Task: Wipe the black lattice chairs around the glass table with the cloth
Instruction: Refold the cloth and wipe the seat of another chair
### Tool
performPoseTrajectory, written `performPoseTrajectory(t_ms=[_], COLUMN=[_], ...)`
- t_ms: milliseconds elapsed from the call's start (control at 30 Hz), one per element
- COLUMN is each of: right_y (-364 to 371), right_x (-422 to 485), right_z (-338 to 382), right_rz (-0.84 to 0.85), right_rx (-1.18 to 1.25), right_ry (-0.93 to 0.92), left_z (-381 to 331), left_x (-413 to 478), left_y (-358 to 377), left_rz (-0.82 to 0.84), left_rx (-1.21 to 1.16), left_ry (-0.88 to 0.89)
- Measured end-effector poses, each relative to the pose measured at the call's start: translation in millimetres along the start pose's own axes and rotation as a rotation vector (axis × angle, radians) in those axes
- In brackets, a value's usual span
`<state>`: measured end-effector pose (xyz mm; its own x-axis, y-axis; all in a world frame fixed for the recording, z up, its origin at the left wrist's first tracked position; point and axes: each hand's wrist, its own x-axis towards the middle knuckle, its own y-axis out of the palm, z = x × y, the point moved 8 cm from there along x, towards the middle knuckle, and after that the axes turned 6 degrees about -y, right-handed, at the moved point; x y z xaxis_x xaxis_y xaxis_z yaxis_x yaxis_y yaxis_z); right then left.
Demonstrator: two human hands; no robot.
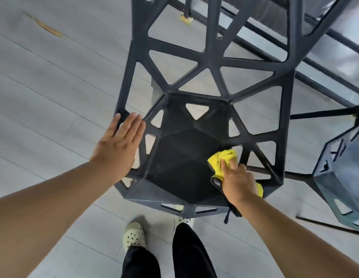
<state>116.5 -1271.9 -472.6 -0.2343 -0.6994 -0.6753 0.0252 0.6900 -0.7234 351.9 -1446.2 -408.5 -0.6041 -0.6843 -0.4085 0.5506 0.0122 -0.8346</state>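
Chair: black lattice chair (180,157), seen from above – solid dark seat panel, open triangular cut-outs in back and sides; fills the centre of the view.
Cloth: yellow cloth (222,159) with a dark edge, bunched on the seat's right side, at 4 o'clock from the seat's middle; a dark strip of it hangs over the front rim.
Right hand: right hand (237,181) on top of the cloth, fingers curled round it and pressing it against the seat.
Left hand: left hand (118,149) at 9 o'clock of the seat, fingers straight and together, palm down over the chair's left rim; holds nothing; whether it touches the rim cannot be told.
Second chair: same lattice make (339,177), at 3 o'clock, partly cut off by the frame edge.
Table: glass table (345,37) on black bars, at 1 o'clock, behind the chair's back.
Floor: pale grey tiles (54,87) with thin joints – a yellowish streak (46,27) at 10 o'clock.
Feet: cream perforated clogs (133,235) and black trousers (140,263) at 6 o'clock, just before the chair's front rim.
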Motion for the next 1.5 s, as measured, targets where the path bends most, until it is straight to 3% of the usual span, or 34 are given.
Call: performPoseTrajectory(t_ms=[200,300,467,633,867,1100,1200,1333,1500], right_y=[-21,-38,-30,-34,-25,-124,-119,-98,-57], right_x=[-28,-9,13,-3,-31,5,27,12,-7], right_z=[20,62,151,212,213,223,258,286,271], right_rz=[0.021,-0.116,-0.019,-0.147,-0.339,-0.677,-0.536,-0.565,-0.518], right_rx=[0.32,0.394,0.403,0.303,0.244,0.791,0.902,0.746,0.415], right_ry=[0.192,0.097,0.11,-0.11,-0.374,-0.302,-0.207,-0.292,-0.41], left_z=[46,58,74,86,95,98,101,106,114], left_x=[-32,-44,-58,-62,-67,-61,-56,-46,-36], left_y=[-26,-23,-10,1,9,18,23,26,20], left_rz=[-0.039,-0.064,-0.025,-0.015,0.001,-0.008,0.001,0.004,0.026], left_rx=[0.057,0.056,0.06,0.005,-0.028,-0.06,-0.062,-0.046,-0.071], left_ry=[-0.037,-0.036,-0.054,-0.086,-0.106,-0.142,-0.166,-0.176,-0.204])
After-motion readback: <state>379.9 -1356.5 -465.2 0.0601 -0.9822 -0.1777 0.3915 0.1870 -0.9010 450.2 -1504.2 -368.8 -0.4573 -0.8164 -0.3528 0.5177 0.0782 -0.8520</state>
